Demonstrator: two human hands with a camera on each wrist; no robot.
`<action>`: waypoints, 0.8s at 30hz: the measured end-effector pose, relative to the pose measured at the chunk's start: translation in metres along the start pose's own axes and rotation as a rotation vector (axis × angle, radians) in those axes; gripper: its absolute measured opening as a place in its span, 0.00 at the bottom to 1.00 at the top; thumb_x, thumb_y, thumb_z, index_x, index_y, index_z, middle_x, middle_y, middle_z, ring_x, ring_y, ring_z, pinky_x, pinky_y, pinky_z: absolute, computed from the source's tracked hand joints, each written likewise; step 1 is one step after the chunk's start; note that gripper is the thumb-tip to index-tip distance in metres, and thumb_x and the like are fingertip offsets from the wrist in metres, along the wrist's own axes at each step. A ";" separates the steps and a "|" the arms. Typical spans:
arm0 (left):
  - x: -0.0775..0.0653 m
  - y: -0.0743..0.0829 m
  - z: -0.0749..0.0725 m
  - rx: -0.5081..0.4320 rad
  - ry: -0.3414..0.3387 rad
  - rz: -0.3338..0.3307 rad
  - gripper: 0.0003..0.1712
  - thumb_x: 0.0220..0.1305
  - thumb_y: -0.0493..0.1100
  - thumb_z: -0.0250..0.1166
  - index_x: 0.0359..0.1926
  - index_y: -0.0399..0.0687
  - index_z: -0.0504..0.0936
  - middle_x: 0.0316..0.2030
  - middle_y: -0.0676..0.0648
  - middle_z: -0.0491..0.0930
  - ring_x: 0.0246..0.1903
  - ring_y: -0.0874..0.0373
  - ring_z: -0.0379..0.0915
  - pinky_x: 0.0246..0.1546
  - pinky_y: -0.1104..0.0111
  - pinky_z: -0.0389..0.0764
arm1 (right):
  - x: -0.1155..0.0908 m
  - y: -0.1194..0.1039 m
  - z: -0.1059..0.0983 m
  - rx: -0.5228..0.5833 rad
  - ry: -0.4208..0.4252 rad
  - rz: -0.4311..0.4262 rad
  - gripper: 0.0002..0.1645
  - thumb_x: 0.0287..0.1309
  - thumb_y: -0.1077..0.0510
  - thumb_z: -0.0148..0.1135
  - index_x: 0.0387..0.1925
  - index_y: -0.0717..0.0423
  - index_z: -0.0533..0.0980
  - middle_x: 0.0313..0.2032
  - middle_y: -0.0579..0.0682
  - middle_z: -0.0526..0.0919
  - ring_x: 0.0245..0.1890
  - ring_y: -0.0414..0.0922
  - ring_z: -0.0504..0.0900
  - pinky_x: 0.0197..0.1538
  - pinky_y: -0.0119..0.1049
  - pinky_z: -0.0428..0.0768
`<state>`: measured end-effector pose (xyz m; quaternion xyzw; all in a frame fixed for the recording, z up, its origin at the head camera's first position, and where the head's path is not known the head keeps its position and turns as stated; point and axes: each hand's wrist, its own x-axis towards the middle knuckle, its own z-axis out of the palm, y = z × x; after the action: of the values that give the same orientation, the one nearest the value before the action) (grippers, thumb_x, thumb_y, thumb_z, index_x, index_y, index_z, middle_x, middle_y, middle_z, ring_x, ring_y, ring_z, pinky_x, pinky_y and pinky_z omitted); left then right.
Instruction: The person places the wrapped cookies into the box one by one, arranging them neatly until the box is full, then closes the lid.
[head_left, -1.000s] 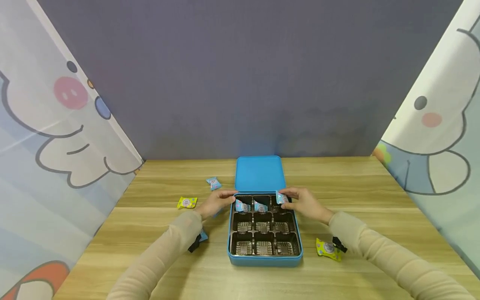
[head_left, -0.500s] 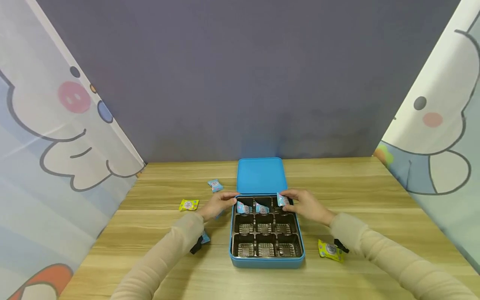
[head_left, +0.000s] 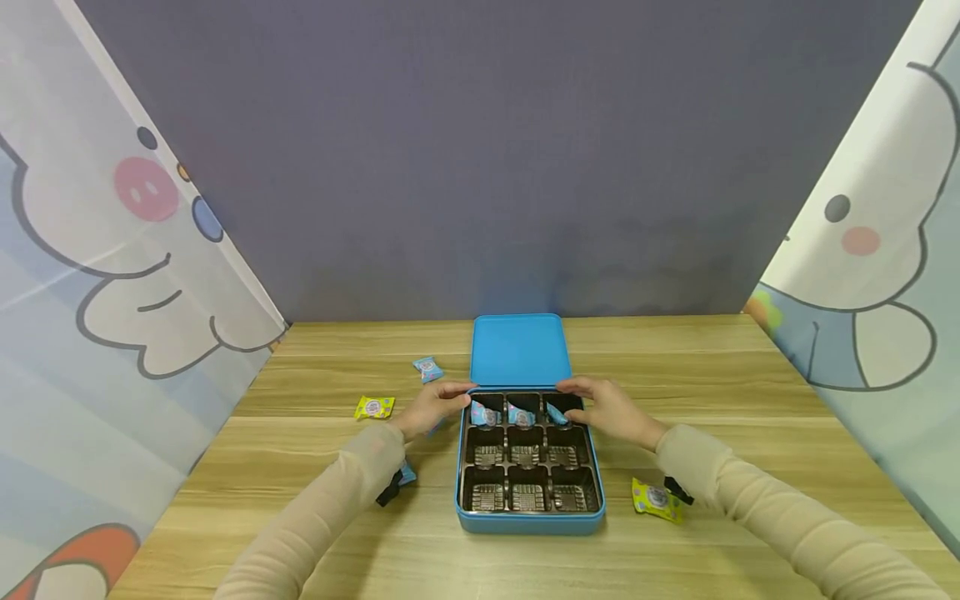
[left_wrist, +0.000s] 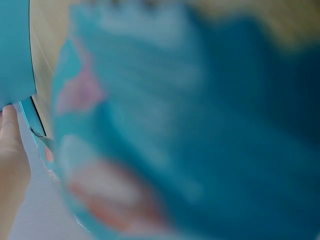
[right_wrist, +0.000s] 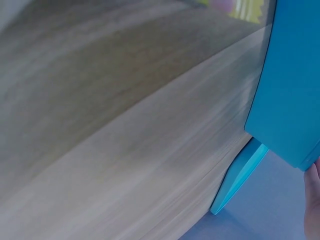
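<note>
A blue box (head_left: 531,523) with a dark tray of several compartments stands on the table, its back row holding three blue wrapped candies: left candy (head_left: 485,414), middle candy (head_left: 521,416) and right candy (head_left: 556,414). The right candy leans on edge. My right hand (head_left: 611,410) is at the back right corner, index finger by the rim, thumb beside that candy; whether they touch is unclear. At the back left corner, my left hand (head_left: 431,408) rests its fingers against the rim. The left wrist view is mostly filled by a blurred blue candy wrapper (left_wrist: 150,130).
Behind the box lies a blue lid (head_left: 521,348). Left of it are a blue candy (head_left: 428,368), a yellow candy (head_left: 374,407) and another blue candy (head_left: 407,473) partly hidden by my left wrist. Another yellow candy (head_left: 656,500) lies near my right wrist. A grey panel (head_left: 480,167) borders the table.
The right candy, held up between my right fingers earlier, has dropped into the back right compartment and tipped. My right fingers have parted from around it; my left hand stays at its corner.
</note>
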<state>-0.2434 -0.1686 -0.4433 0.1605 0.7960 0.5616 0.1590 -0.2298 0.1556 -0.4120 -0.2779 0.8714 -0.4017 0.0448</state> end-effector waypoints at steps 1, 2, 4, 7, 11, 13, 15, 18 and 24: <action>0.000 0.000 0.000 -0.002 0.000 0.001 0.27 0.66 0.49 0.55 0.63 0.41 0.68 0.64 0.39 0.62 0.61 0.43 0.62 0.59 0.55 0.70 | 0.000 0.000 0.000 0.002 -0.001 -0.001 0.28 0.51 0.62 0.66 0.55 0.62 0.71 0.53 0.58 0.76 0.56 0.56 0.73 0.59 0.46 0.72; 0.000 0.001 0.000 -0.006 0.000 -0.001 0.27 0.66 0.49 0.55 0.62 0.42 0.68 0.64 0.39 0.62 0.61 0.43 0.62 0.60 0.55 0.70 | 0.000 0.000 0.000 0.000 -0.003 -0.004 0.28 0.51 0.62 0.66 0.55 0.62 0.71 0.53 0.58 0.76 0.56 0.56 0.73 0.59 0.46 0.72; 0.000 0.001 0.000 -0.009 0.003 -0.002 0.27 0.65 0.49 0.56 0.62 0.43 0.68 0.64 0.40 0.62 0.61 0.44 0.62 0.60 0.55 0.69 | 0.001 0.000 0.000 0.001 -0.002 -0.006 0.28 0.50 0.62 0.66 0.55 0.62 0.71 0.53 0.58 0.76 0.55 0.56 0.73 0.59 0.47 0.72; 0.001 0.002 0.000 -0.016 0.005 -0.007 0.27 0.65 0.49 0.56 0.62 0.43 0.69 0.64 0.40 0.62 0.61 0.44 0.62 0.60 0.55 0.69 | 0.002 0.000 -0.001 0.003 0.002 -0.006 0.28 0.50 0.62 0.66 0.55 0.61 0.72 0.53 0.58 0.77 0.55 0.55 0.74 0.59 0.46 0.72; 0.001 0.001 0.001 -0.016 0.014 -0.020 0.26 0.65 0.49 0.56 0.62 0.44 0.69 0.64 0.40 0.63 0.61 0.44 0.61 0.60 0.55 0.69 | 0.001 0.001 0.000 0.000 0.000 -0.006 0.27 0.51 0.62 0.66 0.55 0.60 0.72 0.53 0.57 0.77 0.55 0.55 0.74 0.59 0.46 0.72; 0.000 0.001 0.001 -0.013 0.018 -0.021 0.26 0.65 0.49 0.56 0.62 0.43 0.69 0.63 0.40 0.63 0.61 0.44 0.61 0.60 0.55 0.70 | 0.000 0.002 0.000 0.007 0.001 -0.003 0.27 0.51 0.62 0.65 0.55 0.60 0.72 0.53 0.57 0.77 0.55 0.55 0.74 0.59 0.45 0.73; 0.000 0.001 0.002 -0.011 0.016 -0.018 0.26 0.65 0.48 0.56 0.62 0.43 0.69 0.64 0.39 0.63 0.61 0.43 0.61 0.59 0.56 0.70 | 0.000 0.003 0.000 0.016 0.006 -0.010 0.26 0.52 0.62 0.65 0.54 0.61 0.72 0.52 0.58 0.77 0.55 0.55 0.74 0.59 0.46 0.73; -0.001 0.002 0.002 -0.007 0.011 -0.011 0.27 0.65 0.49 0.56 0.62 0.43 0.68 0.64 0.39 0.62 0.62 0.43 0.60 0.60 0.55 0.69 | 0.000 0.005 0.000 0.040 0.020 -0.018 0.24 0.53 0.64 0.63 0.53 0.63 0.72 0.51 0.59 0.77 0.54 0.56 0.75 0.59 0.46 0.72; -0.002 0.004 0.002 -0.013 0.009 -0.016 0.27 0.65 0.49 0.56 0.62 0.43 0.68 0.64 0.40 0.62 0.62 0.43 0.60 0.61 0.55 0.68 | 0.003 0.009 -0.001 0.094 0.023 -0.014 0.22 0.55 0.66 0.61 0.53 0.66 0.72 0.51 0.61 0.78 0.53 0.57 0.75 0.59 0.46 0.72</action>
<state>-0.2402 -0.1666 -0.4400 0.1506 0.7943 0.5661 0.1609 -0.2370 0.1592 -0.4175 -0.2768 0.8500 -0.4459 0.0451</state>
